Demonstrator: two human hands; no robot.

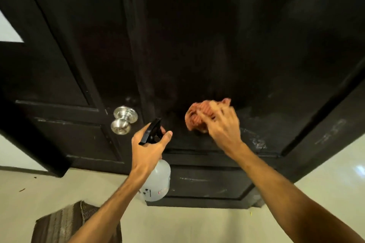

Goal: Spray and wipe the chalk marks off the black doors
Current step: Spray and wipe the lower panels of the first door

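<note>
The right hand [221, 124] presses a bunched pink cloth [197, 116] on the black door [256, 45] to rub chalk smears [256, 140], while the left hand [147, 150] grips the spray bottle [158, 179] ready

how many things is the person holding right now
2. A spray bottle in the left hand, near the silver door knob; a reddish cloth in the right hand, against the black door just right of the bottle. Nothing else looks held.

Head-worn view, close to door [217, 45]
</note>
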